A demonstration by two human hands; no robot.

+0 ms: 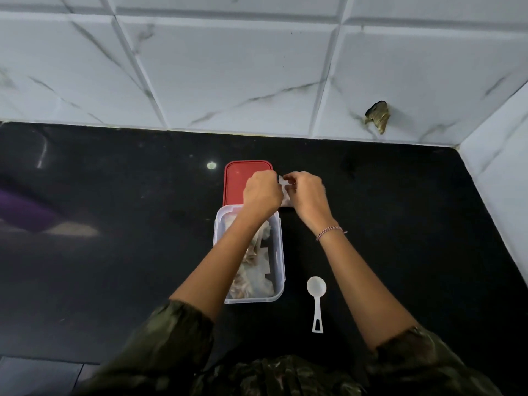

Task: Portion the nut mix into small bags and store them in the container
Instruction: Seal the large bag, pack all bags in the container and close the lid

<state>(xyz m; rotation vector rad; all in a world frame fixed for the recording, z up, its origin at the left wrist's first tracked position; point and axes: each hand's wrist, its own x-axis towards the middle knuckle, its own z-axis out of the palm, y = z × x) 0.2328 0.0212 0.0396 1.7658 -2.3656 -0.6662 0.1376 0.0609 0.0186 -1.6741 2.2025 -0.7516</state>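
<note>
Left hand and right hand both pinch the top of a small bag, held upright just past the container and beside the red lid. The container's long axis runs away from the person. The scoop lies to its right, handle nearest the person.

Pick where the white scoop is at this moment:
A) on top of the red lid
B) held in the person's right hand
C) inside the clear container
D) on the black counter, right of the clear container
D: the white scoop lies flat on the black counter, just to the right of the clear container and apart from it.
</note>
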